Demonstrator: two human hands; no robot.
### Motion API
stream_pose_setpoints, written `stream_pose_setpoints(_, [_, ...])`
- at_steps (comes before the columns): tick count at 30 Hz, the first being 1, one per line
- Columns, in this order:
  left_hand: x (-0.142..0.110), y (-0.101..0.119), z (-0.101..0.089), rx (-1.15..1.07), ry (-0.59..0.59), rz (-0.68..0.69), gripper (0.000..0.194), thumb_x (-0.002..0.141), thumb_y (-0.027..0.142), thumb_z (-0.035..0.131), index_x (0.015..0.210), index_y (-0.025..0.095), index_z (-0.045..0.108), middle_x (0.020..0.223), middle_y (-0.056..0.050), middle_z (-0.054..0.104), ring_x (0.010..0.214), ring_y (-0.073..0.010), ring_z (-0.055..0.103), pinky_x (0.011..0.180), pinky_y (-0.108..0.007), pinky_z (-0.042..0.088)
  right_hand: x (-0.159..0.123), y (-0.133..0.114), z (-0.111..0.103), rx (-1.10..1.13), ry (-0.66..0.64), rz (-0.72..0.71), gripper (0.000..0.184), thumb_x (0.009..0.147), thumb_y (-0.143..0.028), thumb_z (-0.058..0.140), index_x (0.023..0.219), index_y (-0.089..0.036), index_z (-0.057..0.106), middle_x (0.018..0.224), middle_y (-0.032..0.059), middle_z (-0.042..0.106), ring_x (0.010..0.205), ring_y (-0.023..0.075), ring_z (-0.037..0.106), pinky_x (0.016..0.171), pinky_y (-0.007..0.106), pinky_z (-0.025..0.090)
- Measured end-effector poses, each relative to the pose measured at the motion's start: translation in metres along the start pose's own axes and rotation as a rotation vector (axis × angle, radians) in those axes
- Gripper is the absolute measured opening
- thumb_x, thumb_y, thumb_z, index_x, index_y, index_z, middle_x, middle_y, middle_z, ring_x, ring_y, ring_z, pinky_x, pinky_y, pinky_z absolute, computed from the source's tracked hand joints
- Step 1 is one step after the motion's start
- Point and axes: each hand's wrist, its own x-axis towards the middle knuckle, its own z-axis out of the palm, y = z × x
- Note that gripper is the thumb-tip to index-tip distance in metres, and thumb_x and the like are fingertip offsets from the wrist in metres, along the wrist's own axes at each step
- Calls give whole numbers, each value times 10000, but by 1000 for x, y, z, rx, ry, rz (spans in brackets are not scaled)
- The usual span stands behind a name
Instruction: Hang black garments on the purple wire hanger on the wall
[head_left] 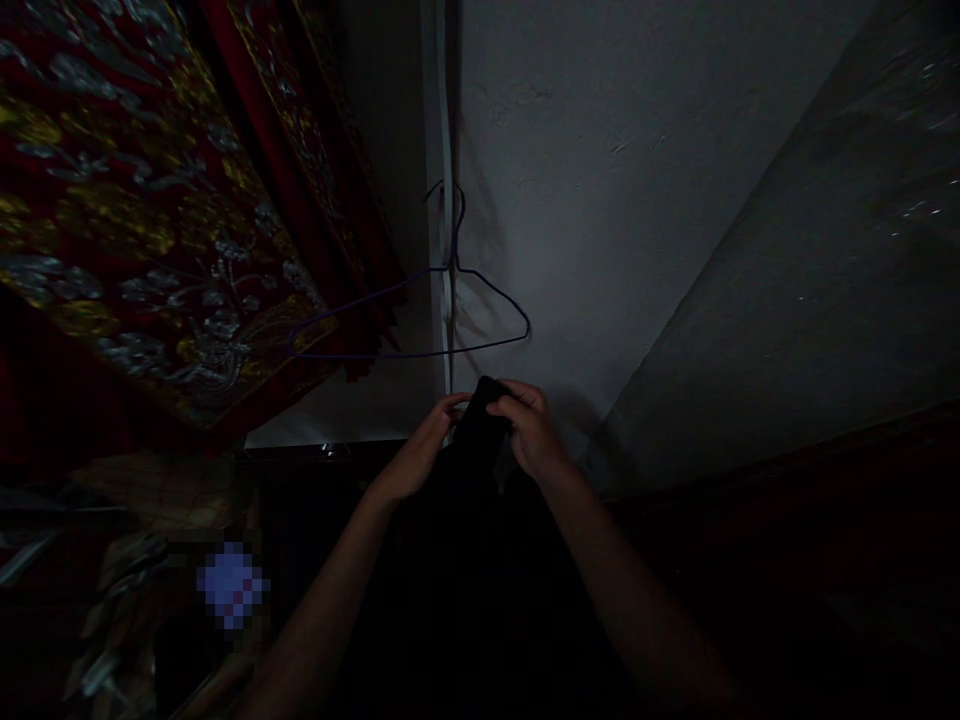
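Both my hands grip the top of a black garment (480,520) that hangs down between my forearms. My left hand (424,450) pinches its left edge with curled fingers. My right hand (532,430) is closed over its right top edge. Just above them a thin purple wire hanger (480,345) hangs bare from a vertical white strip (448,250) on the wall, apart from the cloth.
Red cloth with gold and silver embroidery (150,220) hangs at the upper left. A pale wall (600,180) is behind, and a grey slanted surface (810,300) lies to the right. Dim clutter (135,560) sits at the lower left; the room is very dark.
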Motion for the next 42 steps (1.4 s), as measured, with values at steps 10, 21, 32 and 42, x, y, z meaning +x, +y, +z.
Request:
stream_pose_setpoints(10, [-10, -5, -51, 530, -294, -194, 438, 993, 524, 481, 867, 172, 710, 788, -18, 700, 701, -168, 612, 658, -268, 440, 75, -43, -42, 38, 218, -272, 163, 559, -206, 594, 636, -231, 453, 545, -60, 411, 488, 103, 377, 453, 230, 296])
stream_pose_setpoints(21, [-27, 55, -102, 548, -59, -200, 401, 935, 562, 548, 877, 202, 715, 848, -12, 720, 773, -185, 646, 708, -260, 489, 105, 32, -23, -544, -53, -462, 166, 879, -405, 578, 918, -252, 627, 940, 44, 701, 899, 228, 637, 826, 357, 494])
stream_pose_setpoints(32, [-31, 69, -145, 1017, -35, -336, 344, 886, 477, 505, 779, 223, 711, 790, -73, 750, 697, -254, 690, 659, -337, 490, 76, -17, -83, -695, -47, -370, 336, 841, -484, 643, 660, -211, 570, 608, -16, 514, 610, 150, 455, 601, 294, 328])
stream_pose_setpoints(42, [32, 122, -118, 1007, 159, 215, 192, 816, 307, 510, 824, 184, 658, 1389, -128, 623, 1305, -347, 559, 1101, -490, 431, 45, -29, -63, -678, -160, -344, 329, 920, -447, 569, 690, -219, 508, 631, -26, 457, 611, 146, 437, 591, 292, 310])
